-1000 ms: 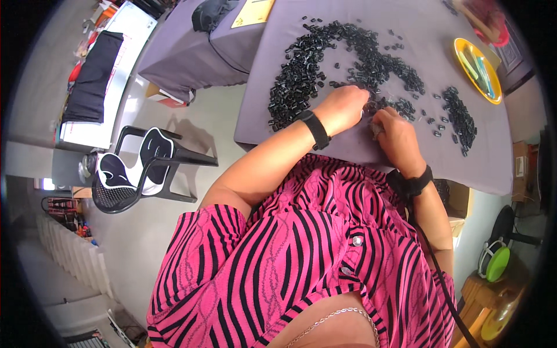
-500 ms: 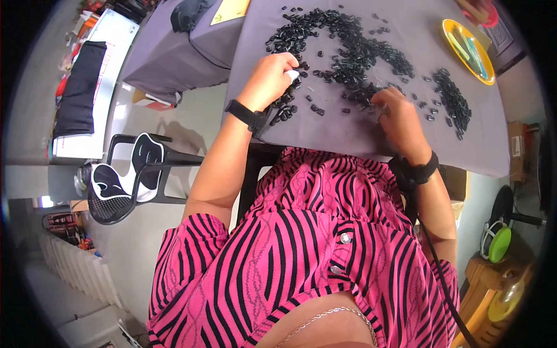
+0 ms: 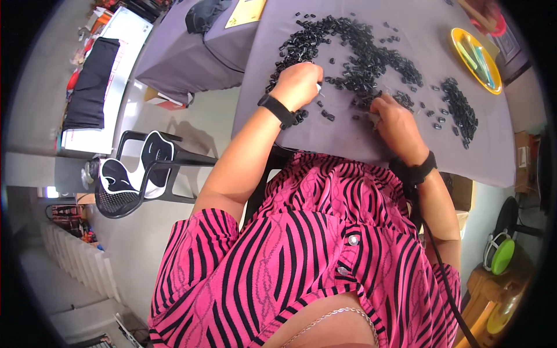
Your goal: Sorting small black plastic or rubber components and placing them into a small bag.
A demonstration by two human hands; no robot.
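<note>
A loose heap of small, glossy black pieces [image 3: 362,49] lies spread over the grey-covered table [image 3: 342,136]. My left hand [image 3: 297,84] is closed at the left arm of this heap. A small white object with a thin tip [image 3: 319,88] pokes out of its fingers; most of it is hidden by the hand. At the heap's near edge, my right hand [image 3: 399,124] is pinched, thumb against fingers. What sits in that pinch is too small to make out. A few single black pieces [image 3: 328,116] lie between the two hands.
A separate pile of black pieces [image 3: 459,110] lies to the right. Beyond it stands a yellow plate [image 3: 493,84] holding long pale-green and blue items. Another person's arm [image 3: 484,17] shows at the far right. A black-and-white chair [image 3: 156,159] stands at the left.
The whole view has shifted slightly. My left hand has turned over more, so less of the white object shows. My right hand stays pinched at the heap's near edge.
</note>
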